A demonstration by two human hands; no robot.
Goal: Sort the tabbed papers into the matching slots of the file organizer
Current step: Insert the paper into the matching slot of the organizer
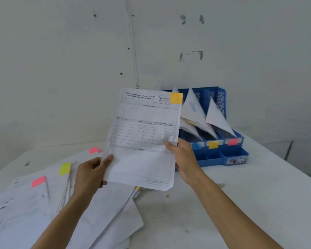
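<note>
**Orange-tabbed form is up in both hands, middle slot looks like the match**

You've got one printed form point(142, 141) lifted off the table point(223, 203), dead centre of the frame, facing you. Your left hand point(92, 172) pinches its lower left edge, thumb on the front and fingers behind. Your right hand point(183, 157) does the same on the right edge. Holding both sides keeps the thin sheet flat instead of flopping, so you can read it and check the tab.

The orange-yellow tab point(176, 98) sits on the form's top right corner, and that colour is what decides the slot. The blue file organizer point(212, 159) stands right of centre against the wall, just behind the sheet. Its front carries three colour labels: a blue label point(196, 145), a yellow label point(213, 144) and a pink label point(232, 141). My guess is yours belongs behind the yellow one. Papers point(194, 108) already lean in the slots, corners poking up, so you'll probably need to slide yours in alongside them without crumpling anything.

The unsorted pile point(25, 212) is fanned out across the lower left, with a pink tab point(38, 181) and a yellow-green tab point(65, 168) showing, so plenty is left to sort.
</note>
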